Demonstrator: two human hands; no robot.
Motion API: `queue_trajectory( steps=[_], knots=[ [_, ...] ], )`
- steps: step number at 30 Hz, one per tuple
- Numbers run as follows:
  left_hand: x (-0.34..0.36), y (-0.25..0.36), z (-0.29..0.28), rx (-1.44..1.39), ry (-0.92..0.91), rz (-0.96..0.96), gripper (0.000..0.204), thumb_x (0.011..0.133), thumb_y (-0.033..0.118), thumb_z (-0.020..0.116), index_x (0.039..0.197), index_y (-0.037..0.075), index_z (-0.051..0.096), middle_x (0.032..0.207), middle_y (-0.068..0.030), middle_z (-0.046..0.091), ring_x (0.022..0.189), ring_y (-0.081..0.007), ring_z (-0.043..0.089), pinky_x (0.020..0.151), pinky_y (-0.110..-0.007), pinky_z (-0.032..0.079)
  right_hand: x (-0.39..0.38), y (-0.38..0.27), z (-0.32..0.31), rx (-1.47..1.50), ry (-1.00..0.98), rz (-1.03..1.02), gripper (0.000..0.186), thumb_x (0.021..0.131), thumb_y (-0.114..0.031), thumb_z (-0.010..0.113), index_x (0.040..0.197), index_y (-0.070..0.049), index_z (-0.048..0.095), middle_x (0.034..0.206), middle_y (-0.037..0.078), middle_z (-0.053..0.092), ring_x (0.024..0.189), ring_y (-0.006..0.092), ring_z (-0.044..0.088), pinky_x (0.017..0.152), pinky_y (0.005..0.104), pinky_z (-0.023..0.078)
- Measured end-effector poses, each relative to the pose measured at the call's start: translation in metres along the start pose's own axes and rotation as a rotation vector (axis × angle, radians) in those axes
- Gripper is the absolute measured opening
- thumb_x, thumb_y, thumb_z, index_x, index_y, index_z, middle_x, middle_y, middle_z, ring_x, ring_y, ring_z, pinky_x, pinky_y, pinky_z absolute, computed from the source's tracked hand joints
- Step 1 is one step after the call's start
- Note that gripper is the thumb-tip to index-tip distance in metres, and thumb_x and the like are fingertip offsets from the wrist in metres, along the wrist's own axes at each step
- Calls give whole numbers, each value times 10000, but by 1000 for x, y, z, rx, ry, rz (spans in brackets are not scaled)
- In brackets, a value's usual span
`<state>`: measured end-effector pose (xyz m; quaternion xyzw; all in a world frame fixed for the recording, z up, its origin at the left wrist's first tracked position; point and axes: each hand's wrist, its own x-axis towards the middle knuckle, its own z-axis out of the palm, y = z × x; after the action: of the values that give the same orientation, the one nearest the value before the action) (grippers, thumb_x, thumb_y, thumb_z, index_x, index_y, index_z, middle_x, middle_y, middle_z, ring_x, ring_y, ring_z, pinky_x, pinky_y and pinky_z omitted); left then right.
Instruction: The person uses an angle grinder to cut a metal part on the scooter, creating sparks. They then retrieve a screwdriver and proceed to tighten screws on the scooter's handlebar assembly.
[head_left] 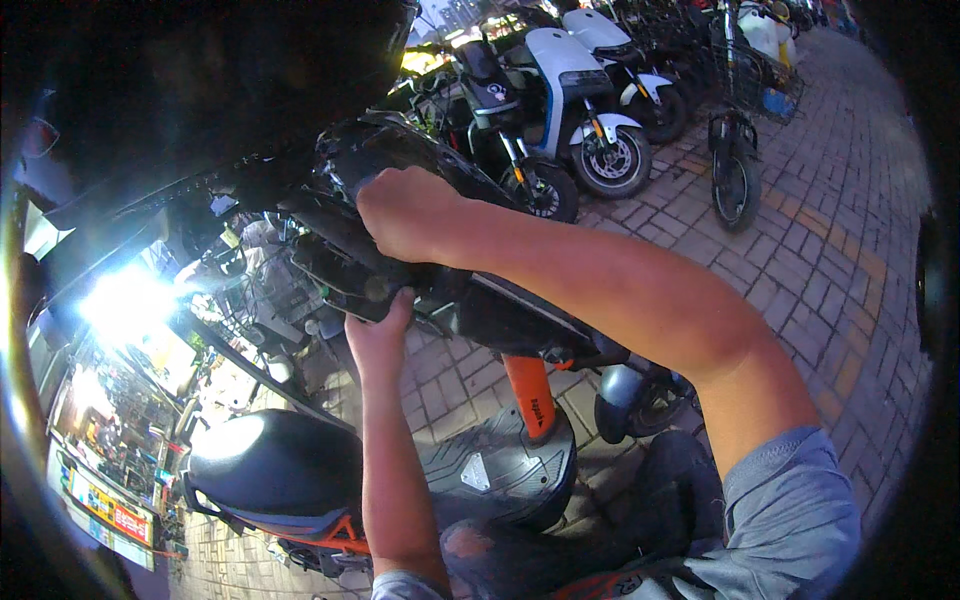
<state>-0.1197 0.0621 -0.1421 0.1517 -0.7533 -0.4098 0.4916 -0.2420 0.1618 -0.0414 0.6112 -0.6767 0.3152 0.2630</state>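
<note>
I look down on a black electric scooter with orange trim. Its black front handlebar panel point(340, 250) is tilted across the middle of the view. My right hand point(405, 210) is closed over the top edge of that panel, the forearm reaching in from the lower right. My left hand point(378, 335) grips the panel's underside from below, fingers curled around its lower edge. Beneath them lie the grey footboard point(490, 465), the orange stem point(530, 395) and the black seat point(275, 465).
Several parked scooters point(570, 95) and a bicycle with a wire basket point(740, 120) stand in a row on the brick pavement point(830, 260) at the upper right. A bright lamp point(125, 300) glares at the left above lit shop fronts. A dark object blocks the upper left.
</note>
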Motion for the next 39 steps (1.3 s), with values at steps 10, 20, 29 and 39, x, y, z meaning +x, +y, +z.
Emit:
queue_trajectory(
  steps=[10, 20, 29, 39],
  knots=[
    [1, -8, -5, 16, -24, -6, 390, 742, 132, 736, 1074, -9, 589, 1006, -58, 655, 912, -150, 599, 851, -291, 445, -8, -8, 8, 15, 45, 27, 164, 714, -134, 616, 800, -22, 700, 835, 196, 672, 784, 345, 672, 695, 423, 540],
    [1, -2, -2, 28, -23, -22, 395, 744, 130, 732, 1081, -14, 585, 1002, -61, 657, 901, -147, 601, 827, -289, 456, -4, -7, 1, -52, -27, 22, 151, 704, -133, 625, 785, -27, 697, 819, 192, 672, 788, 351, 668, 706, 433, 540],
    [3, -10, -4, -11, -21, -34, 397, 737, 122, 734, 1082, -11, 589, 971, -49, 651, 863, -130, 592, 796, -276, 458, -67, 26, 30, 246, 288, -120, 119, 797, -130, 613, 879, -48, 641, 820, 120, 631, 779, 335, 614, 678, 424, 482],
    [0, -2, -2, -4, -4, -35, 370, 737, 111, 725, 1059, -9, 588, 971, -47, 637, 852, -128, 588, 771, -259, 462, -86, 35, 45, 126, 345, -339, 172, 726, -69, 632, 897, -47, 635, 835, 87, 644, 792, 289, 623, 715, 383, 506]
  ],
)
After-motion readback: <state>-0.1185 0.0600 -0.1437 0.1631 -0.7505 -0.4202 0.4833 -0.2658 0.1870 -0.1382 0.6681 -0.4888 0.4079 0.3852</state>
